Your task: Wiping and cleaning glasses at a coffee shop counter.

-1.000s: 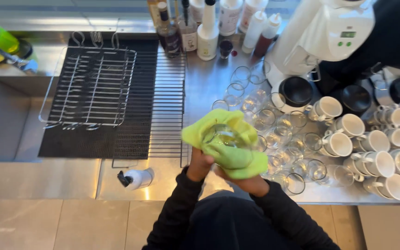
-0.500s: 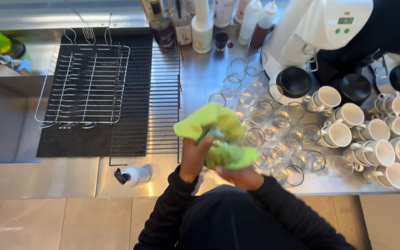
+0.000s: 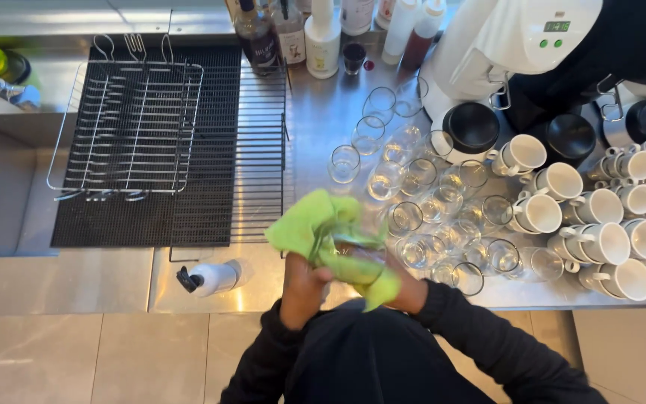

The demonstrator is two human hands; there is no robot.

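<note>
Head view, looking straight down. Both hands work at the near edge of the counter (image 3: 188, 277), just in front of the body. The left hand (image 3: 302, 290) has its fingers clenched around the lower end of a green cloth (image 3: 321, 233). The right hand (image 3: 405, 288) grips from the opposite side, its fingers mostly hidden under the cloth.

A clear glass (image 3: 349, 258) sits between the two hands, wrapped in the cloth; only part of its wall shows through. Its long axis appears to run roughly left to right, from one palm toward the other, though the cloth hides the rim. Neither hand is clearly nearer; both touch it.

Just beyond the right fingers stands a cluster of glasses (image 3: 420, 202); further right, white cups (image 3: 607, 224).
</note>
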